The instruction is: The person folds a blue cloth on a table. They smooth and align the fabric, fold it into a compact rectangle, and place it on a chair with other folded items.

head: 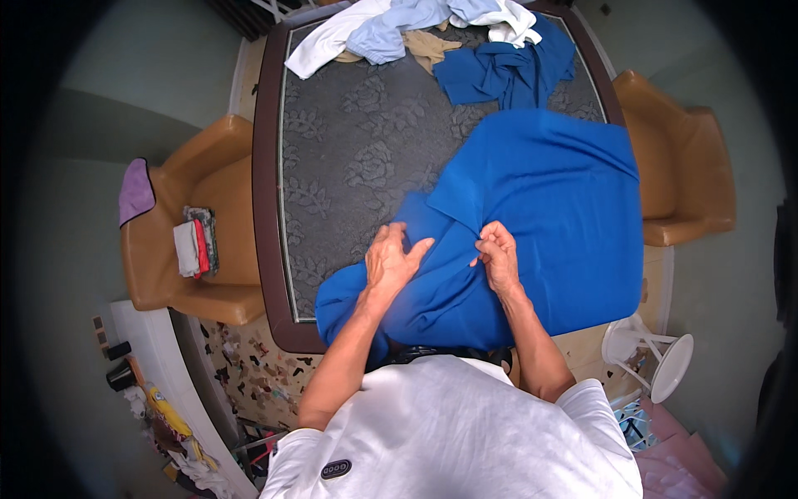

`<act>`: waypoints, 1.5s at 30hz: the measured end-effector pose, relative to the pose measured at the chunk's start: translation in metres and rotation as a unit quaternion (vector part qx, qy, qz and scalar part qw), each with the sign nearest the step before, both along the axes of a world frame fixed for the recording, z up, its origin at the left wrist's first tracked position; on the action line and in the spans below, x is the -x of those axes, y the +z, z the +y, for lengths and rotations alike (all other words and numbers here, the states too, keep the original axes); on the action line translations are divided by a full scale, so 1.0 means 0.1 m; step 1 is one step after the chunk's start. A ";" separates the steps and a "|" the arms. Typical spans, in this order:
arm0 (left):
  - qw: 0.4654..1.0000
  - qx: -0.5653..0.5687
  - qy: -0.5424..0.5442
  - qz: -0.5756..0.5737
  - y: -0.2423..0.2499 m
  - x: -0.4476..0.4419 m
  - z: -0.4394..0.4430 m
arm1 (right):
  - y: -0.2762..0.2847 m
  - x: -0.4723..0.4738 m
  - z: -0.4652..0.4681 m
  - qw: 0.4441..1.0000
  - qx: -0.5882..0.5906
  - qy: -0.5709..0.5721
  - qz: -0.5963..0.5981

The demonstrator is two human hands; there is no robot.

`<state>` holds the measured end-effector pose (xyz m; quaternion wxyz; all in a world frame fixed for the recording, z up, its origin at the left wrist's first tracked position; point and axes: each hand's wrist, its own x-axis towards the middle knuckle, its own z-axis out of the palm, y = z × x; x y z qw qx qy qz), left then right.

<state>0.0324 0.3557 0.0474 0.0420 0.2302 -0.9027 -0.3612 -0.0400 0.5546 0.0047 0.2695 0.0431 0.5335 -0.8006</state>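
Observation:
A large piece of bright blue fabric (561, 218) spreads over the near right part of the table and hangs at its front edge by my body. My right hand (499, 252) pinches a fold of it between thumb and fingers, close to an inner corner where a flap turns over. To the left, my left hand (393, 256) rests at the fabric's left border, palm down, thumb spread from the fingers. It does not grip the fabric. Creases run from between the hands down toward the front edge.
The table (267, 187) has a dark floral-patterned top. At its far end lie a darker blue garment (499, 68), white and light blue clothes (386, 34) and a tan cloth (430, 50). Tan armchairs (218, 168) flank it; the left one holds folded clothes (196, 243). A white stool (670, 368) stands right.

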 end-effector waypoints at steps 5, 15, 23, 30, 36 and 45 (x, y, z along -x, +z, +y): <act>0.994 0.077 -0.039 0.071 -0.07 0.01 -0.02 | -0.27 0.04 0.21 0.994 0.099 -0.027 -0.039; 0.986 0.100 -0.089 0.097 -0.12 0.01 -0.07 | -0.23 0.09 0.18 0.943 0.217 -0.195 -0.158; 0.991 0.067 -0.105 0.046 -0.22 -0.17 -0.51 | -0.29 0.15 0.13 0.927 0.227 -0.261 -0.147; 0.999 0.009 0.020 0.049 -0.04 -0.46 -1.60 | -0.46 0.22 0.14 0.932 0.154 -0.321 -0.074; 0.971 -0.075 -0.177 0.141 0.02 -0.71 -1.35 | -0.45 0.25 0.10 0.928 0.066 -0.367 -0.023; 0.933 0.015 -0.358 0.017 0.05 -0.66 -0.39 | -0.37 0.18 -0.09 0.915 0.005 -0.402 0.017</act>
